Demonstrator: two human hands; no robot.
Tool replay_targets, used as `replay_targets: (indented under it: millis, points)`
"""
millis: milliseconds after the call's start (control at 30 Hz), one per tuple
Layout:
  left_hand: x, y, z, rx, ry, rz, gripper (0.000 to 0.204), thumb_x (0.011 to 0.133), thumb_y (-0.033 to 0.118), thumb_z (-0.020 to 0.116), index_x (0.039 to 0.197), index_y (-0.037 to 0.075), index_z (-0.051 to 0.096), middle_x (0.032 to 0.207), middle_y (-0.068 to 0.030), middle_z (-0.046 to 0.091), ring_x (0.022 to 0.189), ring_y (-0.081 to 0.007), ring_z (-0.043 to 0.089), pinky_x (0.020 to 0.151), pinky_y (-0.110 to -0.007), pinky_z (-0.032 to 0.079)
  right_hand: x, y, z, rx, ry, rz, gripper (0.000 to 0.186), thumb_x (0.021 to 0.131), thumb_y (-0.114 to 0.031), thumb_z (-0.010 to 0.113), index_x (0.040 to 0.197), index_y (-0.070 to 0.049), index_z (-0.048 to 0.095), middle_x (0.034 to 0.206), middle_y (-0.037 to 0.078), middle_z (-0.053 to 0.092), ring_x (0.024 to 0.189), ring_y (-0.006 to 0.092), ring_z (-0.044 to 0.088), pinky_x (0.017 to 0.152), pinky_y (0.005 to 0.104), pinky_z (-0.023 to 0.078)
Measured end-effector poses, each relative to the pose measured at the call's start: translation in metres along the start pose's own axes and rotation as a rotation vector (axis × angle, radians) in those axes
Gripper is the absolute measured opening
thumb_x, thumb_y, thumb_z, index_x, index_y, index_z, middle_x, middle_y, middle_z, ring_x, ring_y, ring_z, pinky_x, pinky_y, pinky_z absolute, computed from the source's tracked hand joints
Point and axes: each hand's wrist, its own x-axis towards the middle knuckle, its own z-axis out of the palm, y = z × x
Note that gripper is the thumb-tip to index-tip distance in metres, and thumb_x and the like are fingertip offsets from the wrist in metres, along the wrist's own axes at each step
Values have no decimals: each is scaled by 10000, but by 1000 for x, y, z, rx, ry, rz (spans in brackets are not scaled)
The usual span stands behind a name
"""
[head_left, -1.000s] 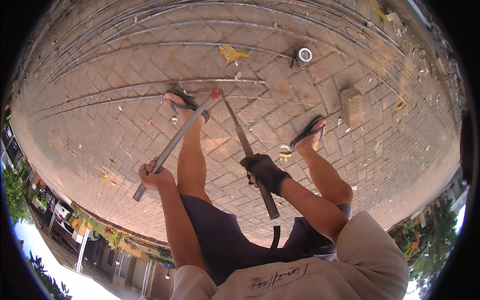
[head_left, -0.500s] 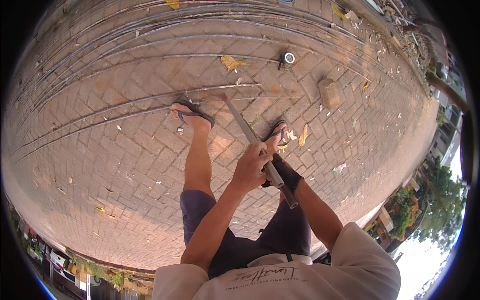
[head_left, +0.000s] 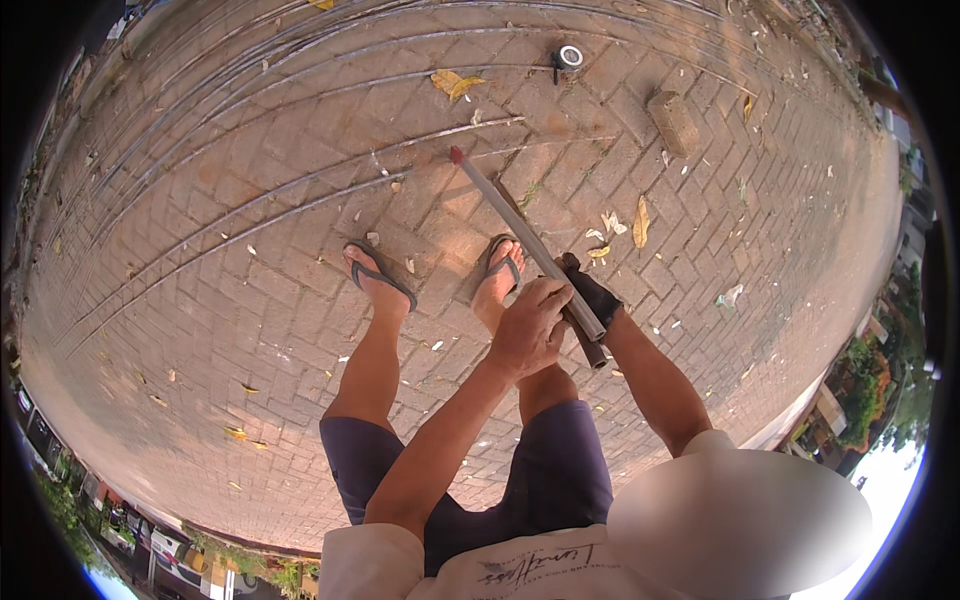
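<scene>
My left hand (head_left: pixel 525 330) is closed on a long silver pipe (head_left: pixel 500 210) with a red tip at its far end, which points forward and slightly left. My right hand (head_left: pixel 592 288), in a black fingerless glove, is beside it, closed on a darker metal pipe (head_left: pixel 590 350) lying alongside and partly under the silver one. Both pipes run diagonally out over the paving, their near ends close together by my hands; some fingers are hidden behind them.
Long thin metal rods (head_left: pixel 450 130) lie across the brick paving (head_left: pixel 250 300) in front. A round tape measure (head_left: pixel 568 58), a loose brick (head_left: pixel 672 123) and scattered yellow leaves (head_left: pixel 455 82) lie on the ground. My sandalled feet stand apart; greenery and buildings edge the view.
My left hand has swung rightward with the silver pipe, bringing it beside the dark pipe and my right hand. My right foot has moved inward, nearer my left one.
</scene>
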Motion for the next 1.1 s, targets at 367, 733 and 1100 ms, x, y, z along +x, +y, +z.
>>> replay_targets:
  millis: [367,733,1100]
  points:
    - [-111,-85,-42,106,-365,-361,428,833,85,680,1261,63,689,1239,-174,666,1141,-358,645,998,-419,517,22,80,24,-1288,587,-310,445,753,-326,852,989,-19,632,773,61,602,606,149,615,522,317,497]
    - [-64,-279,-275,987,-81,-572,246,884,188,648,1022,-2,722,1104,-244,683,1026,-432,675,878,-511,544,-49,117,4,-920,468,-390,458,727,-113,833,1095,-10,580,769,30,571,662,131,584,594,306,512]
    - [-22,-490,-371,1624,140,-134,340,910,87,573,1242,32,620,1202,-142,615,1184,-337,594,973,-459,497,137,187,-145,-541,1070,-607,442,664,-116,828,1003,2,571,818,48,547,732,167,560,621,359,501]
